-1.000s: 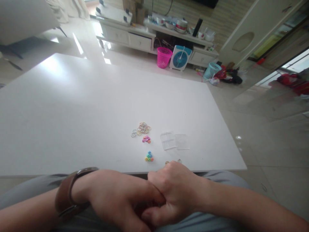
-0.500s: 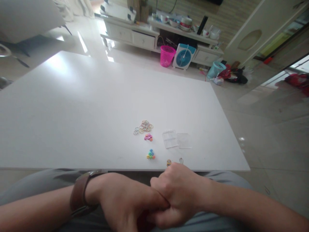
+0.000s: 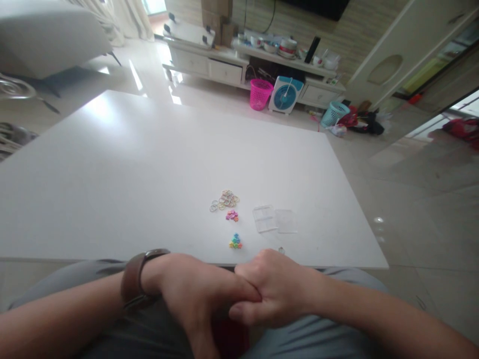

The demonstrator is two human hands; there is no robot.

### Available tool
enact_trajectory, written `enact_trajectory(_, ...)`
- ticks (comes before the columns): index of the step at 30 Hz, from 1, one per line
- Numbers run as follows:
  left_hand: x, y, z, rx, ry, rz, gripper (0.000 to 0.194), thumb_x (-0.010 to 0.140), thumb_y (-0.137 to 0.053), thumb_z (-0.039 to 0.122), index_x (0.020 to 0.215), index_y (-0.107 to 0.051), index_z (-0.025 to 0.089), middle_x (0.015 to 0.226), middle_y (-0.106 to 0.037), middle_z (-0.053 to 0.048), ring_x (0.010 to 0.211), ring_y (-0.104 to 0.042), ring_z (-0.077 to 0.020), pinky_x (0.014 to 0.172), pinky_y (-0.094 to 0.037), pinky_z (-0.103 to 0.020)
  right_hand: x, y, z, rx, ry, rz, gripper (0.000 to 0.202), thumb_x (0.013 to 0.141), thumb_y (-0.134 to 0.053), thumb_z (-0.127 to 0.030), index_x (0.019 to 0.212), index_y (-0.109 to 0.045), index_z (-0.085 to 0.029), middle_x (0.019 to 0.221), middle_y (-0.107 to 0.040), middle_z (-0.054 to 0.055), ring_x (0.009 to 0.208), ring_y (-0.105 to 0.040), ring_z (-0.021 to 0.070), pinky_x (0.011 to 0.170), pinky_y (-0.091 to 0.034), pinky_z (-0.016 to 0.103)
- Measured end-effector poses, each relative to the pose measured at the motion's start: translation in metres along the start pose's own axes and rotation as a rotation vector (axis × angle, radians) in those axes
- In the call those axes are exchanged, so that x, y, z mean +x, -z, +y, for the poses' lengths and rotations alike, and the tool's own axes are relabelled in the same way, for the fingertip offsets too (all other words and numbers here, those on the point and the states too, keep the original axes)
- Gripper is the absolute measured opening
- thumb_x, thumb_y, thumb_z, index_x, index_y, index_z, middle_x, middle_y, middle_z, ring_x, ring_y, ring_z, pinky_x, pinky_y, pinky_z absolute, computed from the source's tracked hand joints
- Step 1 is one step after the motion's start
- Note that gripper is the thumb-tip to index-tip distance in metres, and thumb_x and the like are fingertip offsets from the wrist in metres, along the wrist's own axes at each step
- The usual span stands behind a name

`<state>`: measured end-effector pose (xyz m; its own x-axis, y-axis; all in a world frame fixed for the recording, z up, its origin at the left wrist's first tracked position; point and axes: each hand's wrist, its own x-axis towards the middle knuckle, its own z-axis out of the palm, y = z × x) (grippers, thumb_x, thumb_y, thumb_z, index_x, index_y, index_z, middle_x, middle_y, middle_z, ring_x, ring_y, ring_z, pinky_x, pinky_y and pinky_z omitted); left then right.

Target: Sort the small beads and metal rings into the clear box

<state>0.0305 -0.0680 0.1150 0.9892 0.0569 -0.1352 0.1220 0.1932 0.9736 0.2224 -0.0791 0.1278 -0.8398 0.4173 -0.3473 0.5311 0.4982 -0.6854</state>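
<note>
My left hand (image 3: 198,294), with a brown watch strap on its wrist, meets my right hand (image 3: 273,289) over my lap, below the table's near edge. The right fingers are curled closed around the left hand's thumb side. Most left fingers are hidden. On the white table (image 3: 168,164) lie a pile of pale rings (image 3: 227,199), pink and orange pieces (image 3: 232,216) and multicoloured pieces (image 3: 235,242). Right of them is a clear divided box (image 3: 265,219) with its clear lid (image 3: 286,221) open. A small clear item (image 3: 281,251) lies just beyond my right hand.
Beyond the table stand a pink basket (image 3: 261,94), a blue and white fan (image 3: 286,94) and a light blue basket (image 3: 334,114). A low white cabinet (image 3: 225,71) carries bowls. A sofa (image 3: 56,40) is at the far left.
The view has tilted up slightly. Both hands have moved up a little in the view and remain joined; my right hand now hides the small yellow item on the table.
</note>
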Motion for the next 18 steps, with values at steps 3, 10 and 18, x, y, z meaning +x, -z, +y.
enact_trajectory(3, 0.005, 0.001, -0.002, 0.009, -0.040, 0.050, 0.039, 0.066, -0.081, 0.042, 0.087, -0.059, 0.016, 0.076, -0.057, 0.002, 0.071, -0.051, -0.0133, 0.065, -0.048, -0.023, 0.000, 0.003, 0.006, -0.092, -0.003, 0.018, 0.057, 0.091, -0.041, -0.069, 0.080, -0.063, -0.017, 0.068, -0.062, 0.001, 0.056, -0.046, 0.0103, 0.051, -0.024, 0.024)
enact_trajectory(10, 0.009, -0.004, -0.018, 0.295, -0.101, 0.342, 0.031, 0.076, -0.070, 0.021, 0.106, -0.067, 0.016, 0.106, -0.069, -0.009, 0.094, -0.062, -0.0222, 0.084, -0.052, -0.032, -0.005, 0.023, 0.020, -0.197, 0.035, 0.038, 0.048, 0.096, -0.042, -0.060, 0.093, -0.062, -0.017, 0.076, -0.065, 0.003, 0.062, -0.050, 0.0131, 0.056, -0.025, 0.025)
enact_trajectory(18, -0.021, 0.044, -0.015, 0.595, 0.046, 0.743, 0.019, 0.088, -0.055, 0.024, 0.097, -0.070, 0.017, 0.093, -0.070, -0.006, 0.082, -0.062, -0.0153, 0.077, -0.051, -0.027, -0.015, 0.062, 0.083, -0.287, -0.228, 0.290, 0.025, 0.095, -0.053, -0.037, 0.085, -0.063, -0.016, 0.078, -0.063, 0.003, 0.067, -0.051, 0.0131, 0.063, -0.032, 0.025)
